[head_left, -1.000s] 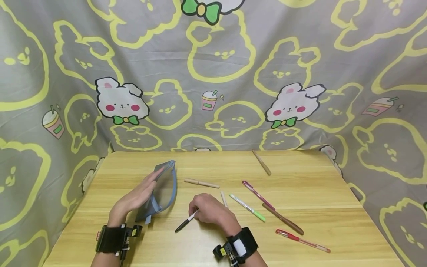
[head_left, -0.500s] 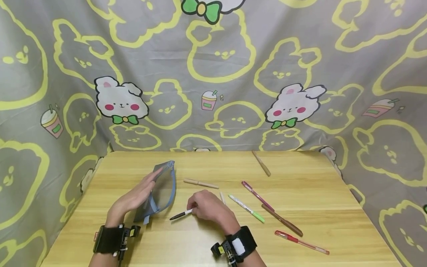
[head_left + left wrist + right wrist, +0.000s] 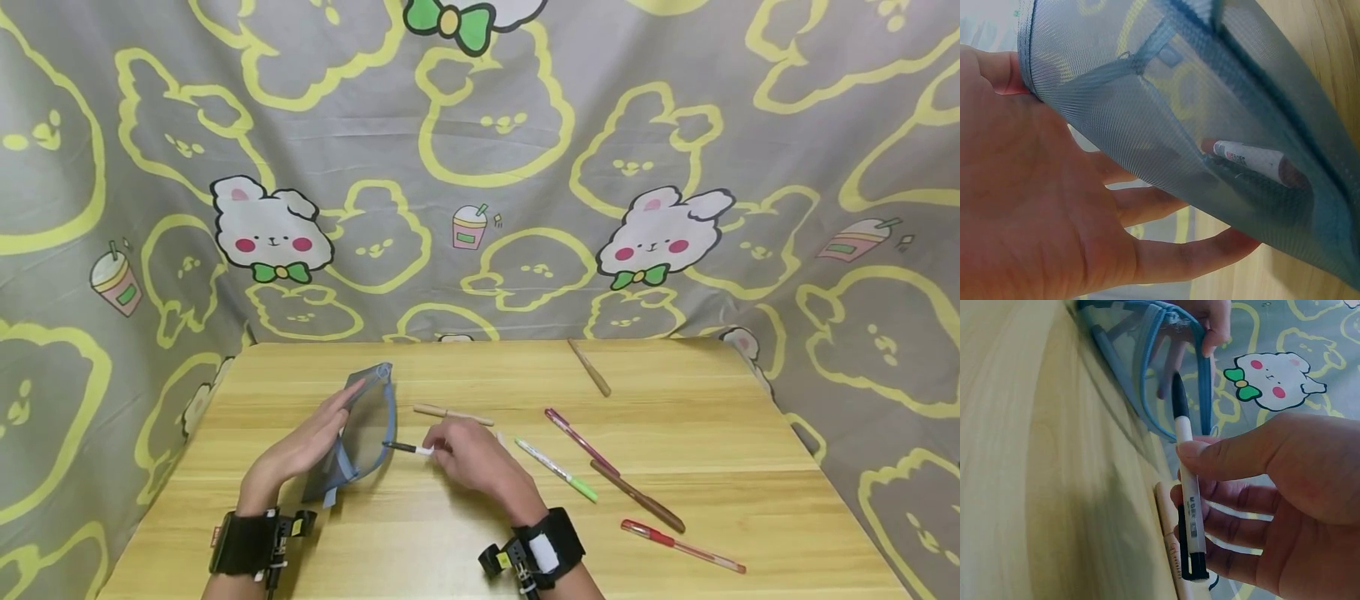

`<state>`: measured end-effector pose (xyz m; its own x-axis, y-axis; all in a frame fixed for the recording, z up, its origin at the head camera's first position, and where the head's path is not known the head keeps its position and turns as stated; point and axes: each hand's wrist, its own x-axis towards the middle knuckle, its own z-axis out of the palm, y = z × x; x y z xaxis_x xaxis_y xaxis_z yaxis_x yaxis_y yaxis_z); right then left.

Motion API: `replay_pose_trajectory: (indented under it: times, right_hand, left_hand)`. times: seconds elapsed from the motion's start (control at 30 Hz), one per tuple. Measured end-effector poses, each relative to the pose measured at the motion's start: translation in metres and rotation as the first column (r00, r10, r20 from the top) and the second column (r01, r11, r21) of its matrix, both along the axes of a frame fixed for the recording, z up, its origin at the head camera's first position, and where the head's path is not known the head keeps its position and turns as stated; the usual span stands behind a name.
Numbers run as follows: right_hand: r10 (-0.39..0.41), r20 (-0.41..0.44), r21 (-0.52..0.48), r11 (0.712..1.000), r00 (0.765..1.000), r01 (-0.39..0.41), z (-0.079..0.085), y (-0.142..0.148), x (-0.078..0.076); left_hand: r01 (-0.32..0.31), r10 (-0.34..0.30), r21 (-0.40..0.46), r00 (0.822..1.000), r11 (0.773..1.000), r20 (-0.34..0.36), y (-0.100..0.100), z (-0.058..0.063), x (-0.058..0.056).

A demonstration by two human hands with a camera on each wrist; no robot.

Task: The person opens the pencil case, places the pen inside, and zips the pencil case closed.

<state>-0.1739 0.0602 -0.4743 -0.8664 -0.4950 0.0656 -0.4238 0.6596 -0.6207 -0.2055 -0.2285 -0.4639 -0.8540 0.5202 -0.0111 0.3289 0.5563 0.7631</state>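
A blue mesh zip pouch stands on its side at the table's left, its mouth facing right. My left hand rests against the pouch's outer side with fingers extended; in the left wrist view they pass behind the mesh. A white marker with reddish-brown ends shows through the mesh, inside the pouch. My right hand pinches a black-and-white pen between thumb and fingers. The pen's black grip end points left and is at the pouch's mouth; whether it crosses the rim is hard to tell.
On the wooden table lie a tan pen behind my right hand, a light green marker, a magenta pen, a brown pen and a red pen. Another brown pen lies near the back edge.
My right hand has lifted the pen and moved slightly away from the body. The pen's black end has swung leftward, up to the pouch's mouth. My left hand and the pouch stay nearly still.
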Motion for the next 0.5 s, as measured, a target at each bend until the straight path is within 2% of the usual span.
replay_pose_trajectory:
  times: [0.3, 0.5]
  right_hand:
    - [-0.082, -0.067, -0.044, 0.996, 0.994, 0.079, 0.0074, -0.0028, -0.0042]
    - [-0.179, -0.072, -0.073, 0.982, 0.981, 0.174, 0.0076, -0.0092, -0.0037]
  left_hand:
    - [-0.019, 0.019, -0.023, 1.000, 1.000, 0.000, 0.0003, 0.0017, -0.0015]
    - [-0.028, 0.028, -0.023, 1.000, 0.999, -0.006, 0.0012, 0.0012, -0.0001]
